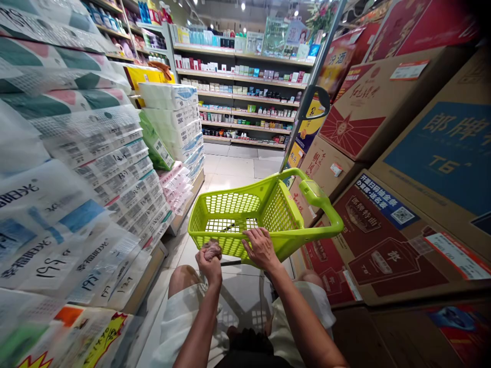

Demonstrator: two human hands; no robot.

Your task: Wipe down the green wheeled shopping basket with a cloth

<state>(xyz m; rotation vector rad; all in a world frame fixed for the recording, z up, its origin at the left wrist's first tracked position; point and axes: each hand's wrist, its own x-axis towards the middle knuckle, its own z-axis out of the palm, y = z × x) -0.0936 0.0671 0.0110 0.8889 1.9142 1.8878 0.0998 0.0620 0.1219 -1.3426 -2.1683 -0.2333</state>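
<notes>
In front of my knees stands a lime-green shopping cart (282, 245) with lattice sides, its handle (333, 214) to the right. Nothing lies in its basket apart from what looks like a dark bar showing through the bottom. My left hand (210, 266) is closed around a crumpled brownish cloth (212, 250), close against the near side of the cart. Over the near rim rests my right hand (261, 249), its fingers stretched out across the green edge with nothing held in them.
Stacked paper packs (180, 122) and plastic-wrapped bundles (76, 220) line the left side. Large liquor cartons (387, 230) are piled on the right, beside a dark metal post (312, 87). Beyond the tiled floor (233, 166), shelves (245, 74) hold many small boxes and bottles.
</notes>
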